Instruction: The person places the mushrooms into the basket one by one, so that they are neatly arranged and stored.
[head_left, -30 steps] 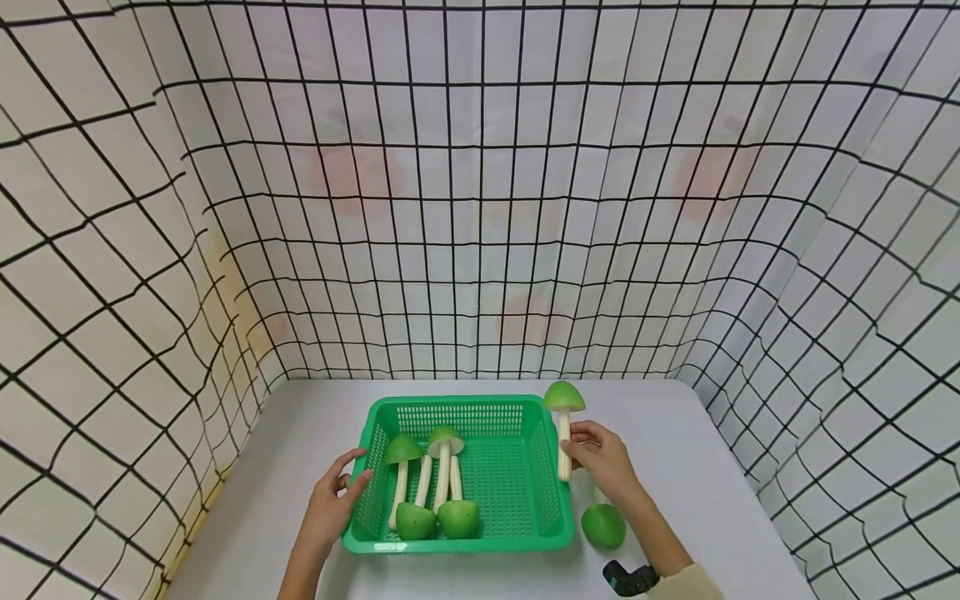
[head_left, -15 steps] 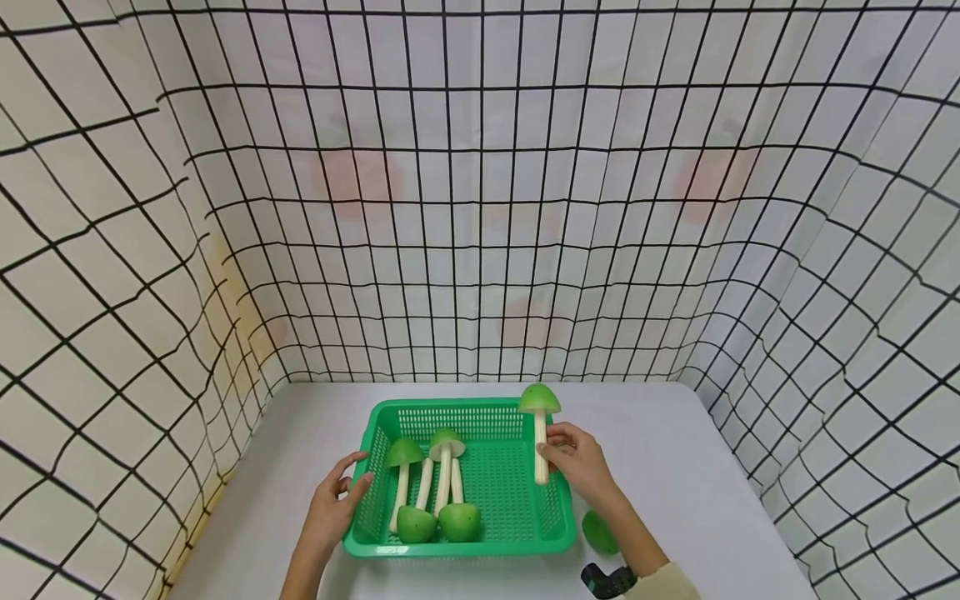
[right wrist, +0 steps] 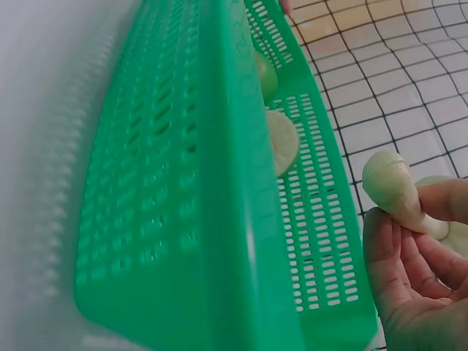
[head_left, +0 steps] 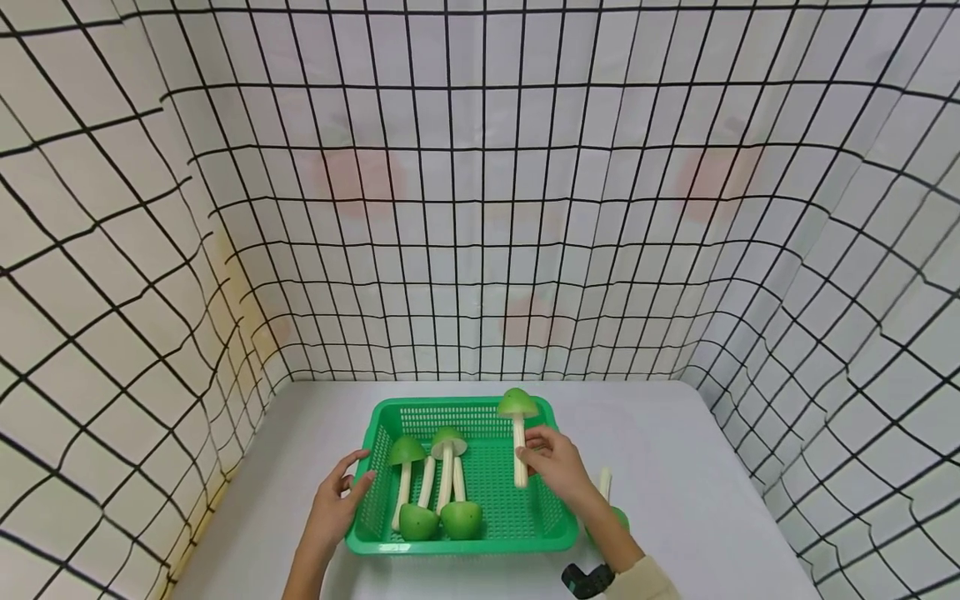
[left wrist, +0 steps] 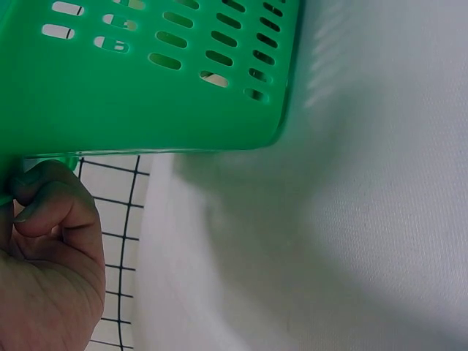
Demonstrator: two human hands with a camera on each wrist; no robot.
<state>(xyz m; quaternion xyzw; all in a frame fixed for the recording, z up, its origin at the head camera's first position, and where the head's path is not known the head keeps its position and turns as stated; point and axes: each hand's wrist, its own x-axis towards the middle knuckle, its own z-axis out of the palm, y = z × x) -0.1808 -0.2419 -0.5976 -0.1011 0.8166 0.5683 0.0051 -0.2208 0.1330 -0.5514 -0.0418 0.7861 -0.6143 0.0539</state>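
Note:
My right hand (head_left: 558,467) pinches a toy mushroom (head_left: 517,403) by its pale stem, upright with its green cap on top, over the right part of a green plastic basket (head_left: 457,547). In the right wrist view the bulging stem end (right wrist: 389,181) of this mushroom pokes out between thumb and fingers. At the basket's left rim, my left hand (head_left: 330,504) holds on with bent fingers, which the left wrist view shows curled at the rim. Several like mushrooms (head_left: 447,471) lie in the basket's left half, caps facing both ways.
One more green-capped mushroom (head_left: 604,483) lies on the white table (head_left: 697,500) right of the basket, partly behind my right forearm. A black strapped device (head_left: 587,581) sits by the right sleeve. Black grid netting (head_left: 480,200) over white cloth encloses the back and sides.
The right hand has carried its mushroom leftward, from beside the basket's right rim to over its inside. My left hand stays at the left rim, and the basket keeps its place.

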